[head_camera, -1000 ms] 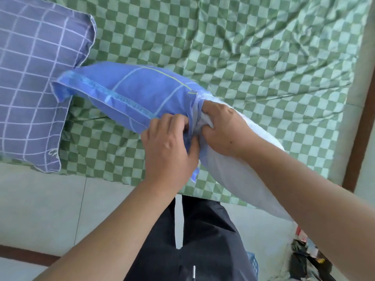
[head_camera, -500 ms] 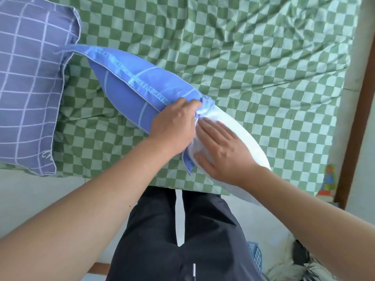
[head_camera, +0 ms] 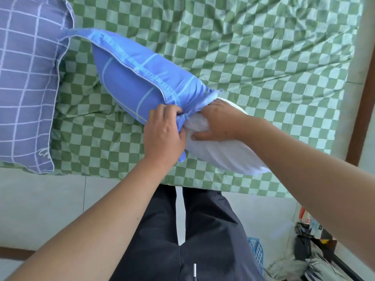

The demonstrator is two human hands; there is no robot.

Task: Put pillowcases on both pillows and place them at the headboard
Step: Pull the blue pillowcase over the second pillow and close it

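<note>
- left hand [head_camera: 163, 131] – fingers curled, clenched on the bunched open edge of the blue pillowcase [head_camera: 140, 78], knuckles up
- right hand [head_camera: 220, 120] – fingers curled into the white pillow [head_camera: 223, 151] right at the pillowcase mouth, thumb pressed flat along the pillow's near side, fingertips partly hidden under blue fabric
- white pillow about half inside the blue pillowcase; the covered half points up-left, the bare half sticks out toward the near right and overhangs the bed edge
- pillow lies across the near part of the bed, on the green checked sheet [head_camera: 263, 57], sheet wrinkled all over
- far corner of the blue pillowcase flap touches or overlaps the edge of the second pillow [head_camera: 26, 78] – cannot tell which
- second pillow already in a purple-grey grid pillowcase, flat at the left of the bed, its near corner at the bed edge
- person's dark trousers [head_camera: 182, 230] just below the bed edge, standing on pale tiled floor [head_camera: 40, 199]
- blue plastic basket [head_camera: 256, 252] by the right leg, partly hidden behind it
- clutter of bags and cloth [head_camera: 308, 260] on the floor at lower right, blurred
- brown wooden strip [head_camera: 365, 98] runs along the right side past the bed
</note>
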